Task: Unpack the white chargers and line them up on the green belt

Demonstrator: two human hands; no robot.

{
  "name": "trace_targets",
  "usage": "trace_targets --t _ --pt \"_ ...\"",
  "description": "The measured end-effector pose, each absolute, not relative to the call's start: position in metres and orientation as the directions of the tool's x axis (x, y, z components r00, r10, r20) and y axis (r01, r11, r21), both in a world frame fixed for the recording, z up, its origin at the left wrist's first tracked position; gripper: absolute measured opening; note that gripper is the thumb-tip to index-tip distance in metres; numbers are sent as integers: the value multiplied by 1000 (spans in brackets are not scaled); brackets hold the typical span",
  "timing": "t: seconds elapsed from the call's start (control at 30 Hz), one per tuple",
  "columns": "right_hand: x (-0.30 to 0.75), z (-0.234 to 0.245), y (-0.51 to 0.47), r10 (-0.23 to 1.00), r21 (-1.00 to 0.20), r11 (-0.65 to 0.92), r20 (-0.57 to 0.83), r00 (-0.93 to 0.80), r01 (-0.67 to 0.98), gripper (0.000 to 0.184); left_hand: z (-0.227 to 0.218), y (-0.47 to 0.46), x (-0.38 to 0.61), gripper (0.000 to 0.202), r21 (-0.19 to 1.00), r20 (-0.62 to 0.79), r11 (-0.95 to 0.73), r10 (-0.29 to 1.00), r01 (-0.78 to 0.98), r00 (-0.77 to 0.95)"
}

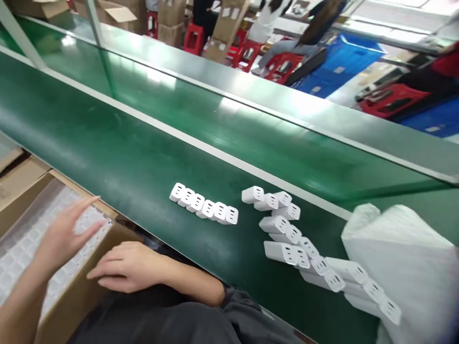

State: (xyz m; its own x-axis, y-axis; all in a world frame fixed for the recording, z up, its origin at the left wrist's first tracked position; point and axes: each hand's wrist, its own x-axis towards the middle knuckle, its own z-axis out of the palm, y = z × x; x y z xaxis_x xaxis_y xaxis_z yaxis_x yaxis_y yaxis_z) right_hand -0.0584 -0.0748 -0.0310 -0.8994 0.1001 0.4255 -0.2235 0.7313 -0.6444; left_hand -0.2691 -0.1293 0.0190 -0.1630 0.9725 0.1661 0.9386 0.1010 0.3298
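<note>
My left hand [66, 234] hovers open over a cardboard box [77, 291] at the lower left, fingers spread above its clear compartment tray [21, 239]. My right hand [125, 266] rests flat on the box's near edge, holding nothing. On the green belt [118, 157] a neat row of several white chargers [204, 204] lies just beyond the hands. A looser pile of white chargers [304, 243] stretches to the right of that row.
A white plastic bag [405, 258] lies on the belt at the right, touching the loose pile. A pale divider strip [215, 153] runs along the belt. Beyond the line stand red stools [283, 62], blue crates [340, 67], cardboard cartons and seated people.
</note>
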Motion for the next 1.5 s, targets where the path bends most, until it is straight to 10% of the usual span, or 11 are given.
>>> trace_targets --t 0.17,0.37,0.47,0.57,0.67,0.8,1.03,1.2,1.3,1.4,1.5 --pt "33 -28 -59 459 -626 780 550 -698 19 17 16 -4 -157 64 163 294 -613 778 773 556" --pt "71 -40 -51 667 -637 729 574 -475 253 7 -10 62 -101 59 39 152 -764 642 645 751" --pt "68 -40 -51 673 -622 731 591 -445 279 10 -9 61 -112 53 181 208 -706 708 685 674" --pt "65 -37 -51 696 -663 705 577 -428 253 21 2 40 -134 51 569 216 -476 873 670 437" --pt "59 -29 -48 748 -734 648 560 -357 207 37 12 4 -152 60 978 -29 -8 984 206 176" --pt "27 -14 -40 714 -719 673 570 -405 173 50 11 -46 -166 68 778 -398 375 915 -504 67" --pt "-56 4 -46 564 -688 716 469 -680 120 39 1 -107 -199 64 670 -496 260 853 -695 -160" --pt "-105 8 -53 394 -679 734 434 -810 -6 35 -8 -151 -233 68 848 -407 162 809 -505 -423" --pt "-140 1 -56 301 -659 752 380 -875 -28 36 -12 -190 -258 60 992 -6 95 702 86 -712" --pt "-176 -12 -64 182 -610 791 286 -941 -32 37 -10 -232 -280 49 665 324 302 708 684 -628" --pt "-205 -25 -77 84 -588 808 167 -982 -31 39 -11 -255 -292 39 316 202 484 806 816 -556"
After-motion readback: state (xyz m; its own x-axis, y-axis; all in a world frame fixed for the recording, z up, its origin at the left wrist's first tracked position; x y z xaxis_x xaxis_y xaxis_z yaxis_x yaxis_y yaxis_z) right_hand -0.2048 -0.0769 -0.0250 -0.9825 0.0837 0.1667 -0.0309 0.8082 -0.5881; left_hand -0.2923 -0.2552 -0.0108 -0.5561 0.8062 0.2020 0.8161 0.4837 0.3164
